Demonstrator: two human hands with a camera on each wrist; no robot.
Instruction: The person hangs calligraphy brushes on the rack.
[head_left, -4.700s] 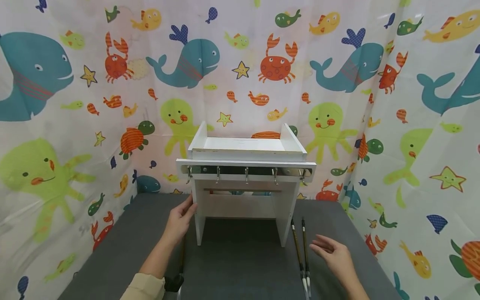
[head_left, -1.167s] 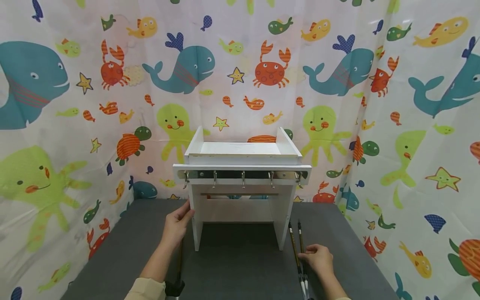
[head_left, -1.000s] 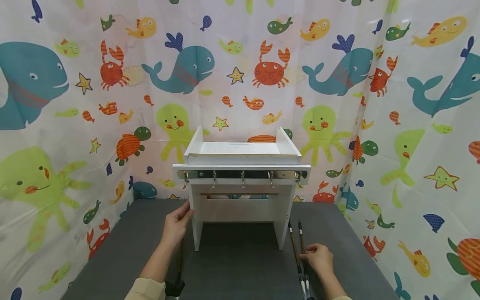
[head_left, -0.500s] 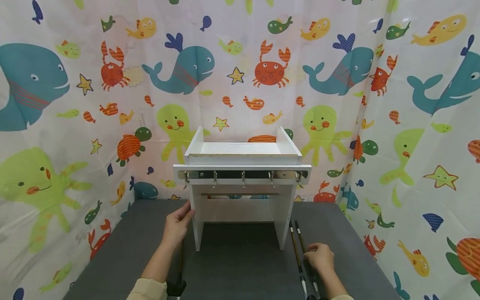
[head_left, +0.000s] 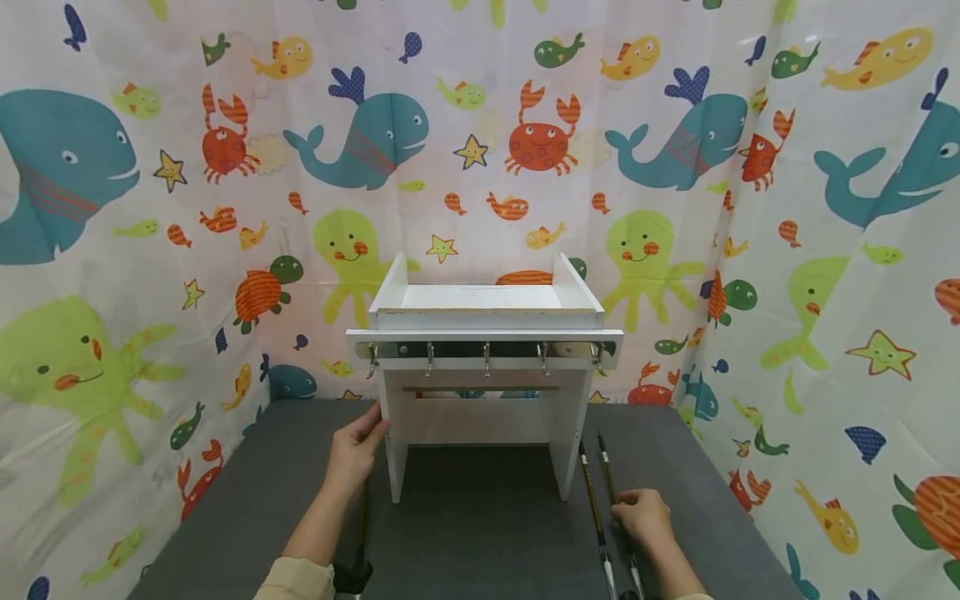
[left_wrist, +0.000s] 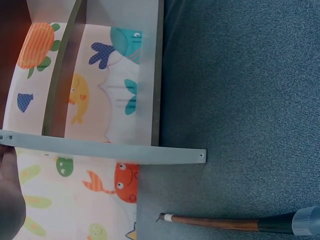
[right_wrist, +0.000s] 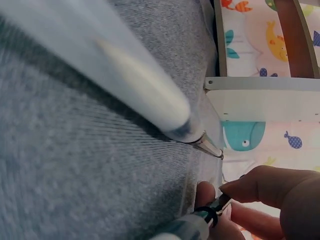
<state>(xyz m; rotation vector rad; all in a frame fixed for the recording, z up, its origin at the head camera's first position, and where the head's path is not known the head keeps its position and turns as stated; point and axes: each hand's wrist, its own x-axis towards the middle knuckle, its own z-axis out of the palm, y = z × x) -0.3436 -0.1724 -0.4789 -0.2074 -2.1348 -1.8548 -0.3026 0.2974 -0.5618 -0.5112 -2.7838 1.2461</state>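
A white hook shelf [head_left: 487,322] stands on the grey table, with a row of metal hooks on its front rail. My left hand [head_left: 351,450] holds the front edge of its left side panel; in the left wrist view only part of this hand [left_wrist: 10,200] shows. To the shelf's right lie two calligraphy brushes with clear-capped tips pointing toward me. My right hand [head_left: 647,518] pinches the right-hand brush [head_left: 607,467] near its capped end, seen closer in the right wrist view [right_wrist: 207,215]. Just left of it lies the other brush [head_left: 592,500].
Another brush [head_left: 363,525] with a thick dark ferrule lies beneath my left forearm; the left wrist view shows its wooden handle [left_wrist: 215,223]. A sea-animal curtain [head_left: 480,125] closes off the back and sides of the grey table [head_left: 480,542].
My right hand, earlier open beside the brushes, has come to pinch the right-hand one. That brush's far end swung left, then right, and its capped end moved right. The left hand stays put.
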